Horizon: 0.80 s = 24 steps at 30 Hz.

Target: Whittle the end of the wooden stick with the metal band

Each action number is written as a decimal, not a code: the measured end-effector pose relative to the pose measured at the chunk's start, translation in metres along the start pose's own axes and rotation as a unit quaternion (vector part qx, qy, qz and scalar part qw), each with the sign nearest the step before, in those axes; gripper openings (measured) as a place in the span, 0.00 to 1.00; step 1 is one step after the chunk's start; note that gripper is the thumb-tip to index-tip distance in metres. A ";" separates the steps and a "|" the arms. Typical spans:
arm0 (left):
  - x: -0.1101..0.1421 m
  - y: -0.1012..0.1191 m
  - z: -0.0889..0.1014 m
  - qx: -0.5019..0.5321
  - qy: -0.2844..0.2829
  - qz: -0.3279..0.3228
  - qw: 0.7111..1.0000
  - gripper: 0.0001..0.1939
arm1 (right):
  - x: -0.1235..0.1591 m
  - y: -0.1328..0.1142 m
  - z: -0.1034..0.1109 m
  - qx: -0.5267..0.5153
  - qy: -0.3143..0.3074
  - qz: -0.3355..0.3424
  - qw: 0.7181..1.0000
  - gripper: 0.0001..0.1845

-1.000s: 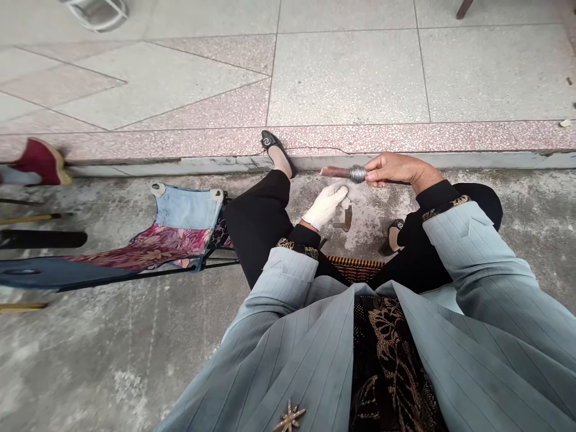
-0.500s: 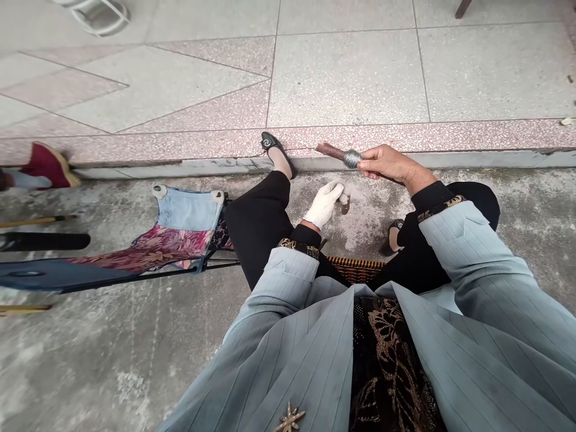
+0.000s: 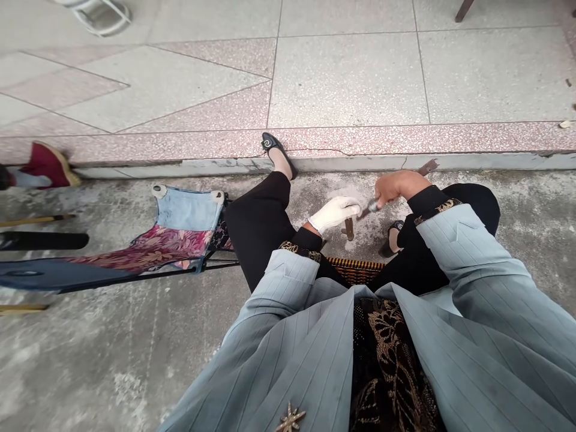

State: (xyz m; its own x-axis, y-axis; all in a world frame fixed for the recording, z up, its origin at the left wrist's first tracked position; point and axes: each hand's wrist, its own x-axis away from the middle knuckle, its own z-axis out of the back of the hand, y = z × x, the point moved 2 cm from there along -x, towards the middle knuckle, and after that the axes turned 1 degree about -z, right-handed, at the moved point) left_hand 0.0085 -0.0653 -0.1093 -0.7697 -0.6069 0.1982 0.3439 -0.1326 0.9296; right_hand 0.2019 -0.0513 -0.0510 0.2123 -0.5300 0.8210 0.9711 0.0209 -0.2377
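My left hand (image 3: pixel 337 211) wears a white glove, its fingers closed together between my knees. A small brown piece (image 3: pixel 350 229) juts down from below its fingertips; its kind and the grip on it are hard to make out. My bare right hand (image 3: pixel 390 187) is wrapped around a brown stick-like tool (image 3: pixel 369 208) with silvery wire wound about it. One end of the tool points down toward my left fingertips. Its broader brown end shows past my right wrist, and the middle is hidden by the hand.
A pink and grey tiled step (image 3: pixel 346 138) runs across in front of me. A folding chair (image 3: pixel 189 210) with denim and floral cloth stands to my left. Another person's red shoe (image 3: pixel 49 165) is at the far left. Part of a woven seat (image 3: pixel 357 270) shows beneath me.
My right hand has come down and turned over, swinging the tool's wire-wound part from the step's edge toward my left hand. My left hand and the brown piece have shifted slightly right and down.
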 end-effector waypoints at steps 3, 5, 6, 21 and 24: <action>0.000 -0.003 -0.001 0.095 -0.028 -0.019 0.995 0.18 | 0.010 0.000 -0.005 -0.125 -0.164 0.123 0.971 0.22; -0.001 -0.004 0.001 0.178 0.016 -0.007 0.984 0.22 | 0.018 -0.001 0.001 -0.206 -0.151 0.222 0.941 0.23; -0.002 -0.004 0.002 0.209 0.049 -0.004 0.977 0.24 | 0.022 -0.001 0.006 -0.248 -0.117 0.264 0.925 0.21; 0.003 0.010 0.008 0.136 0.070 0.022 0.988 0.19 | -0.003 -0.003 0.012 -0.298 0.216 0.157 0.917 0.14; 0.004 0.010 0.010 0.099 0.084 0.031 0.991 0.18 | -0.004 -0.005 0.010 -0.205 0.272 0.120 0.932 0.14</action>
State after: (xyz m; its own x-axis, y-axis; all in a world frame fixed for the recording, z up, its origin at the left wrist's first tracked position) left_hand 0.0038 -0.0612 -0.0961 -0.6436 -0.7336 0.2182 0.2633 0.0555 0.9631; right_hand 0.1972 -0.0407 -0.0485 0.2228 -0.9060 0.3599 0.7559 -0.0726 -0.6507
